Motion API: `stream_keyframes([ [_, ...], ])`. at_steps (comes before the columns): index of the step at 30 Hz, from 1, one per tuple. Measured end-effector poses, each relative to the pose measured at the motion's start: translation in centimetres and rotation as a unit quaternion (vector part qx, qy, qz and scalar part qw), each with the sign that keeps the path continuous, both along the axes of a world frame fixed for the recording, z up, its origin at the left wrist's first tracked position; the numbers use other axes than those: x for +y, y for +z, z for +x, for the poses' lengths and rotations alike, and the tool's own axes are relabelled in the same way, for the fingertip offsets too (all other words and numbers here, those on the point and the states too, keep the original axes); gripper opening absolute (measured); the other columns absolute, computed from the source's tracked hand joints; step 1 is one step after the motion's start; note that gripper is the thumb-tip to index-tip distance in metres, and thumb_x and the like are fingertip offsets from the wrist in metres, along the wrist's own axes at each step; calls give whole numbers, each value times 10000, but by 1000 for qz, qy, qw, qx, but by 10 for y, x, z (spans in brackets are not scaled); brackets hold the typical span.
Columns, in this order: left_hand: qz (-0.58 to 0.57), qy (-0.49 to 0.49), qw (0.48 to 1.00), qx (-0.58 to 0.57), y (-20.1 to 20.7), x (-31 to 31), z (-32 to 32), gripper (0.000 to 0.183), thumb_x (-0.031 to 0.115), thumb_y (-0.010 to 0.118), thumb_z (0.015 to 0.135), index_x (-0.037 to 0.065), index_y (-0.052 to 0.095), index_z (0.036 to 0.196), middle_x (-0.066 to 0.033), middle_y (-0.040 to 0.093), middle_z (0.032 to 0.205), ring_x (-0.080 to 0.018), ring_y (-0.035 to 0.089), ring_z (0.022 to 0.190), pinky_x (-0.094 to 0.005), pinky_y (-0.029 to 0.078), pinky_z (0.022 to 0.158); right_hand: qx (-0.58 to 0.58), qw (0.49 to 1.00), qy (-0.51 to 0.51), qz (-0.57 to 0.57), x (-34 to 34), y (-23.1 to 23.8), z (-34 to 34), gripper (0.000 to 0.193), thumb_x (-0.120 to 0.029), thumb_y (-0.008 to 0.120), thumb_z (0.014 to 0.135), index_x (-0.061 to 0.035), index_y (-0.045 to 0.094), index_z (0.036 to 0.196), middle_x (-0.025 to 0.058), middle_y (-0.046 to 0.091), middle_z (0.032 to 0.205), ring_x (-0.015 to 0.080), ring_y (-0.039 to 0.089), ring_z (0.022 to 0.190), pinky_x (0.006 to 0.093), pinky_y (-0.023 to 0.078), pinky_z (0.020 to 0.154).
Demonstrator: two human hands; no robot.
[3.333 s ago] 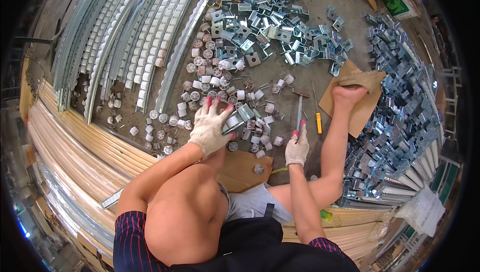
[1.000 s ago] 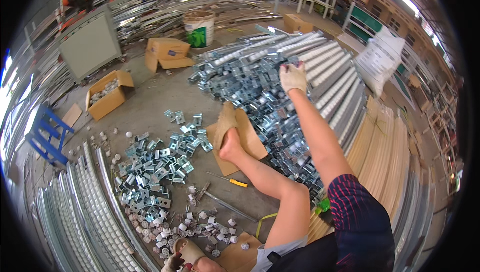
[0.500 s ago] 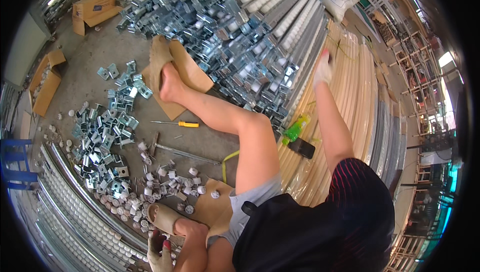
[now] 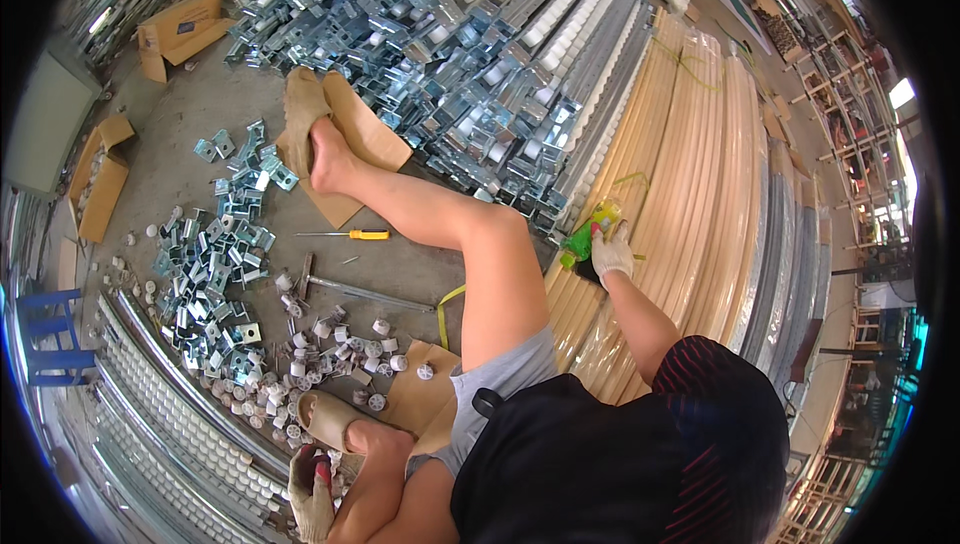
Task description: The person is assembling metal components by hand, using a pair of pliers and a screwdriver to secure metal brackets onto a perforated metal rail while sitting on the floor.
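Observation:
My right hand [image 4: 613, 252], in a pale glove with bare pink fingertips, lies over the wrapped slats beside a green bottle [image 4: 590, 235]. Its fingers are spread, and one fingertip touches or nearly touches the bottle's side. A black phone [image 4: 589, 271] is mostly hidden between hand and bottle. At the lower left, my left hand [image 4: 312, 496] rests by my bent leg in a stained glove. Its fingers are loosely curled and apart, with nothing visible between them. Near it lie small white wheels [image 4: 300, 369] and a pile of metal brackets [image 4: 220, 254].
A yellow-handled screwdriver [image 4: 368, 235] and a hammer [image 4: 370, 294] lie on the floor. Rails with metal ends [image 4: 480, 94] are heaped ahead, beside wrapped slats [image 4: 690, 164]. Cardboard boxes [image 4: 185, 29] and a blue stool [image 4: 52, 334] stand left, above more rails [image 4: 180, 424].
My right hand has come back toward me from far along the slats to the green bottle. My left hand stays by my leg. The view has shifted a little.

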State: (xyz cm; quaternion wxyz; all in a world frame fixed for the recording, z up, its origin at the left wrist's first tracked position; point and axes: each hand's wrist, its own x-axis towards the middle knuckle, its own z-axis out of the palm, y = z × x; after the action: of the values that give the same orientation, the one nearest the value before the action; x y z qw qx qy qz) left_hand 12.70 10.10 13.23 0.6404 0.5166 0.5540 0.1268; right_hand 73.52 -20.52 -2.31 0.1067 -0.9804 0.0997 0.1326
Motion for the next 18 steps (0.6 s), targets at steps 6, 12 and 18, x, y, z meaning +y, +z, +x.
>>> stream_keyframes([
  [6, -5, 6, 1000, 9, -4, -1, -11, 537, 169, 779, 980, -13, 558, 1434, -87, 700, 1142, -155, 649, 1001, -294, 521, 926, 64, 941, 305, -130, -44, 15, -44, 1194, -543, 758, 875, -40, 61, 1704, 230, 452, 1610, 364, 430, 1508, 537, 290, 1245],
  [12, -30, 4, 998, 46, 8, 0, 6, 505, -10, 715, 963, 13, 558, 1443, -69, 704, 1110, -141, 643, 1015, -268, 515, 925, 122, 926, 322, -155, -71, 7, -69, 1286, -432, 857, 773, -9, 67, 1695, 230, 402, 1626, 381, 352, 1542, 565, 248, 1253],
  [18, -29, 20, 999, 36, 5, 0, 4, 520, -5, 721, 959, 12, 554, 1451, -77, 707, 1125, -149, 650, 1043, -271, 525, 920, 109, 948, 289, -79, -54, 29, -101, 1111, -460, 760, 887, -14, 132, 1687, 272, 388, 1634, 396, 381, 1526, 590, 268, 1241],
])
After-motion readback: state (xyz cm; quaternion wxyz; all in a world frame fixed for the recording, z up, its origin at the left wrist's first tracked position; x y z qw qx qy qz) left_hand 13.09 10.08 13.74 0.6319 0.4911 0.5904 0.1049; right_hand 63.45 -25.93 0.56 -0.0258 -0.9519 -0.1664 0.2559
